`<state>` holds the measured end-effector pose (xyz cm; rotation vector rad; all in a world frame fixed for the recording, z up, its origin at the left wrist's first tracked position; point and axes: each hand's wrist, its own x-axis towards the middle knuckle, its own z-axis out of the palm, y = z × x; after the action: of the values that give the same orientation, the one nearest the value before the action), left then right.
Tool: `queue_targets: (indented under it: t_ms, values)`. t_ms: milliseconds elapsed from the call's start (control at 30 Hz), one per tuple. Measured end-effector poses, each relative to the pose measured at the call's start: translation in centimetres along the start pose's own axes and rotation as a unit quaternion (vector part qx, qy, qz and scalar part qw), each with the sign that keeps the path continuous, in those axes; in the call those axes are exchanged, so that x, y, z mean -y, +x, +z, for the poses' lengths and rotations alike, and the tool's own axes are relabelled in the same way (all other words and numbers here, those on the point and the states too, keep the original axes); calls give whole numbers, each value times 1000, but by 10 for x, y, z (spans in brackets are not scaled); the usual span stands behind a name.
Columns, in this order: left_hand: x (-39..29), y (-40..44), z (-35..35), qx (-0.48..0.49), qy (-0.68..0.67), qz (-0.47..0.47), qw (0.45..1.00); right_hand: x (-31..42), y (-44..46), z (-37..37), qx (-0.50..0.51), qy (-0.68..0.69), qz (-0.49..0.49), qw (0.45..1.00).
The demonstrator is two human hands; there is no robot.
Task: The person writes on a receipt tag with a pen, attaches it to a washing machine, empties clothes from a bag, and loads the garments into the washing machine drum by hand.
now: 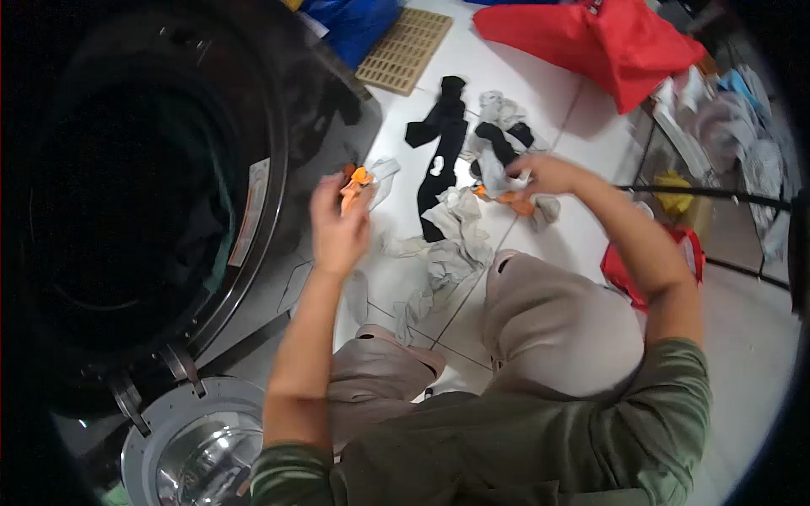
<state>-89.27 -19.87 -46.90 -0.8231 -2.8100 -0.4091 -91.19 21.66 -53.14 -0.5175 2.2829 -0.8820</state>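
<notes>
My left hand (339, 228) is raised near the washing machine opening, its fingers closed around an orange and grey sock (360, 179). My right hand (547, 174) reaches over a small heap of socks on the floor. Its fingers are bent at a white piece of cloth, and an orange and grey sock (516, 202) lies just below; the blurred fingertips hide the exact grip. Between the hands lie black socks (443, 169) and a crumpled bunch of pale grey socks (456, 232). More grey and black socks (499, 139) are beyond my right hand.
At the left stands a dark front-loading washing machine (278, 110) with its round door (202, 447) swung open. A red bag (607, 42), a beige grate (409, 51) and a blue bag (350, 29) lie at the back. A rack (713, 196) stands at right.
</notes>
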Motion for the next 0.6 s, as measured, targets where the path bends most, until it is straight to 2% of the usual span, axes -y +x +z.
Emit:
queue_targets:
  t_ms: [33,67,100,167,233,267,300,367,467,533,567,600]
  values:
    - [-7,-12,29,26,-26,-54,998,-36,16,-15,-61,-106,-26,992]
    - [-15,-21,58,51,-58,-103,992,-8,17,-41,-69,-179,129,973]
    - [-21,-30,86,95,-93,-148,980,-11,26,-54,-46,-240,144,959]
    - [-43,-54,137,214,-127,-232,940,-34,50,-53,-39,-264,100,959]
    - [-65,-94,184,268,-137,-237,924,-53,72,-21,-78,-235,88,965]
    - [-74,-115,203,264,-146,-233,924,-70,82,1,-77,-242,120,960]
    - [-86,-118,206,260,-172,-230,922,-99,90,28,-67,-322,141,934]
    - [-97,-135,199,263,-218,-219,914,-67,72,32,16,-325,175,929]
    - [-87,-109,168,170,-202,-174,949,-44,50,31,-24,-200,138,970]
    - [-75,-77,146,78,-234,-189,951,-24,33,33,-41,-95,101,989]
    - [-65,-61,133,30,-243,-193,950,28,20,16,-3,32,164,986]
    - [-56,-43,121,-46,-241,-184,952,30,12,26,-10,33,109,993]
